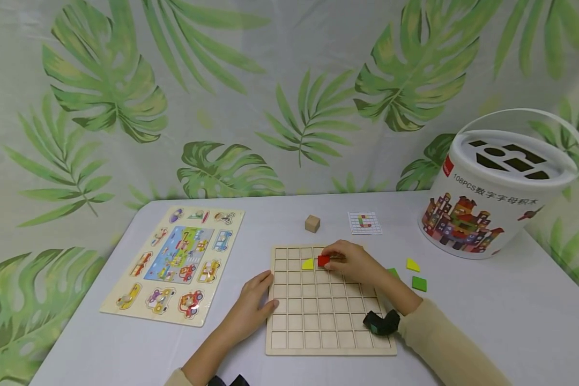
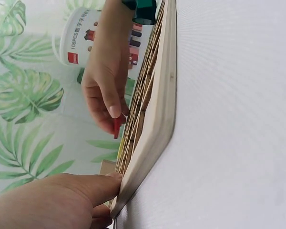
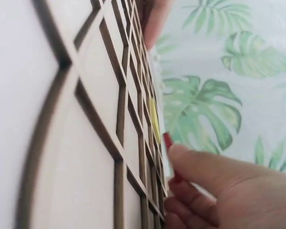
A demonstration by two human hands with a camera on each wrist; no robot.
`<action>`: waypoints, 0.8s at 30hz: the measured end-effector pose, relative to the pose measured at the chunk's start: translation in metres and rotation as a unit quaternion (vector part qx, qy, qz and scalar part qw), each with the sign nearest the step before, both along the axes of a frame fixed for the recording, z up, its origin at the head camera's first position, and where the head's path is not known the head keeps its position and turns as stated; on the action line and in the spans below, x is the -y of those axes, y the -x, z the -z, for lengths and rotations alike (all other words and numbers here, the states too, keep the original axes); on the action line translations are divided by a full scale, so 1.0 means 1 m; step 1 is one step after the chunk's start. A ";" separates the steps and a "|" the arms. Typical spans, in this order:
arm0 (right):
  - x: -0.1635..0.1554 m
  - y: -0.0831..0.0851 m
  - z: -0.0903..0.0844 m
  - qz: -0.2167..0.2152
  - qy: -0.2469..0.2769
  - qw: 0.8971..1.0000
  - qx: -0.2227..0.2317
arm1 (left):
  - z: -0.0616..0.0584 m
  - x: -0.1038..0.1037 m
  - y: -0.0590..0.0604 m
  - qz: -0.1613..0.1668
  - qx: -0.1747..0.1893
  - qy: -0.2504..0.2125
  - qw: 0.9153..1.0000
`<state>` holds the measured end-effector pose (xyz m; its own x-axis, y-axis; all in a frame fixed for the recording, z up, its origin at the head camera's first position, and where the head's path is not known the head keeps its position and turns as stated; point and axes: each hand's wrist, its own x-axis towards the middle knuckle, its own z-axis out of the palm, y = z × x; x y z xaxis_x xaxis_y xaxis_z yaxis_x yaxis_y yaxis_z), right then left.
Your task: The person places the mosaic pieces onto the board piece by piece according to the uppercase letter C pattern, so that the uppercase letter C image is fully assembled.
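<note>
Across a white-covered table, I am watching from a distance as a white plastic bucket printed with coloured blocks is standing at the far right, a pale wooden grid board is lying at the centre and a flat wooden picture puzzle of cartoon vehicles is lying at the left. The left hand is resting along the board's left edge, fingers and thumb spread, while the right hand is reaching over the far side. A small white card with a coloured pattern and a plain wooden cube are lying beyond the board. A thin red square tile is hovering just above the far cells, pinched between the right thumb and fingers.

I am judging that a loosening pinch could be tipping the tile askew across a divider, and a slackening left hand could be letting the board slide.

The bucket's lid is showing dark shaped cutouts; I cannot tell what is inside. One far cell is holding a yellow round-edged tile, while a second yellow tile and a green square tile are lying loose to the board's right.
</note>
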<state>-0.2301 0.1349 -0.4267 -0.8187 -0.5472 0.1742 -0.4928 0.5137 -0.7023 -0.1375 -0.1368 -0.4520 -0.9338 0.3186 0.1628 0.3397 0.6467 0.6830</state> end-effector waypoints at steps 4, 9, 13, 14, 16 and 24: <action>0.003 0.001 0.004 0.000 -0.025 1.000 0.000 | -0.001 0.000 0.000 -0.001 0.000 0.000 1.000; 0.006 0.001 0.006 0.007 -0.024 1.000 0.004 | -0.002 0.000 0.001 0.000 -0.001 0.001 1.000; 0.007 0.001 0.007 0.008 -0.019 1.000 0.001 | -0.002 0.000 0.001 -0.001 -0.005 0.004 1.000; 0.007 0.001 0.008 0.007 -0.017 1.000 0.003 | -0.003 0.000 0.000 -0.002 -0.006 0.005 1.000; 0.007 0.001 0.007 0.004 -0.017 1.000 0.005 | -0.003 0.000 0.000 -0.002 -0.003 0.005 1.000; -0.003 -0.009 -0.010 0.006 -0.016 1.000 0.016 | -0.001 0.000 0.000 0.001 0.009 0.001 1.000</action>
